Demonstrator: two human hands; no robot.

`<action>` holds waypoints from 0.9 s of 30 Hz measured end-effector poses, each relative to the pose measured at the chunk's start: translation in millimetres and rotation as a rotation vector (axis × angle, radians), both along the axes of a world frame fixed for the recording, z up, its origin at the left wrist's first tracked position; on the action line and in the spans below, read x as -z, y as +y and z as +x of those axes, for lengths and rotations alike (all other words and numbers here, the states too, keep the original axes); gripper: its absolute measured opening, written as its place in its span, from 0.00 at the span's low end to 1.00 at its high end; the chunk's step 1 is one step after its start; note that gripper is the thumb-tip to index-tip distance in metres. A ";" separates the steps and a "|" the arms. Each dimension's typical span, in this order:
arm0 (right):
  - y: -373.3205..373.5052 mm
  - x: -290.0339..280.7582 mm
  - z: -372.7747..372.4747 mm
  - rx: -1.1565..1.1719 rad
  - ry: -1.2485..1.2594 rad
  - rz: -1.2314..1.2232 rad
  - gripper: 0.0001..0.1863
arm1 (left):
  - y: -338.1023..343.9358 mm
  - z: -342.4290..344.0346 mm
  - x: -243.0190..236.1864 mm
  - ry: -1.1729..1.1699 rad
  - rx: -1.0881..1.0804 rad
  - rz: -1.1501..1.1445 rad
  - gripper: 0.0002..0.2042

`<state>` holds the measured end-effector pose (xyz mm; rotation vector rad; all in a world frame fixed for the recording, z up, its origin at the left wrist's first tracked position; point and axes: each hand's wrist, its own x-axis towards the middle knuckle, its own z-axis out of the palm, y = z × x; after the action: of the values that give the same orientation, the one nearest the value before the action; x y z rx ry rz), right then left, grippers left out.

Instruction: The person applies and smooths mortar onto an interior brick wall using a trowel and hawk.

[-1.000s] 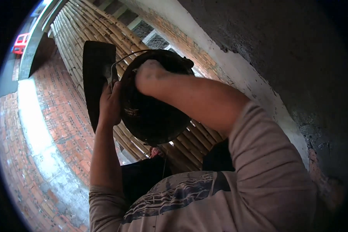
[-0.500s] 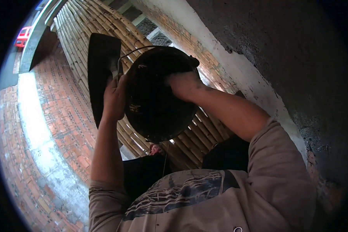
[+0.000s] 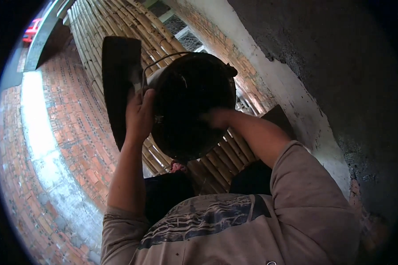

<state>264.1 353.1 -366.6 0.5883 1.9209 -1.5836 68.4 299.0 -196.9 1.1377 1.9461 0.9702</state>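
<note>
My left hand (image 3: 139, 112) is closed on a plastering float (image 3: 118, 75), a long dark flat board held upright on its left side. Beside that hand, a round dark bucket (image 3: 193, 88) is tipped with its mouth toward me. Its wire handle (image 3: 161, 58) arches over to the left hand; whether those fingers also hold the wire I cannot tell. My right hand (image 3: 220, 118) reaches into the bucket's mouth from the right. Its fingers are blurred and lost in the dark interior, and the bucket's contents cannot be made out.
Under the bucket runs a platform of bamboo poles (image 3: 119, 22) with gaps between them. A partly rendered wall (image 3: 340, 79) rises close on the right. A dark board (image 3: 279, 121) lies by its foot. Far below on the left is a brick surface (image 3: 70, 119) with a bright strip.
My right hand has moved lower inside the bucket, and its elbow has drawn in. The bucket and float have shifted slightly right in view.
</note>
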 end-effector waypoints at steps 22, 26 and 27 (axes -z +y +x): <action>-7.7 -95.4 -24.0 -0.297 0.141 0.573 0.08 | 4.5 -10.8 -18.9 0.020 -0.004 -0.076 0.17; 7.0 -100.5 -2.4 -0.262 0.087 0.792 0.09 | 18.0 -5.6 -20.1 0.039 0.059 -0.062 0.18; 8.9 -101.4 0.7 -0.252 0.075 0.861 0.09 | 19.4 -5.2 -20.9 0.050 0.077 -0.063 0.18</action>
<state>264.8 362.0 -265.2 0.5794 2.5851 -0.5764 63.2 318.4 -176.1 1.2021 1.9437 0.8423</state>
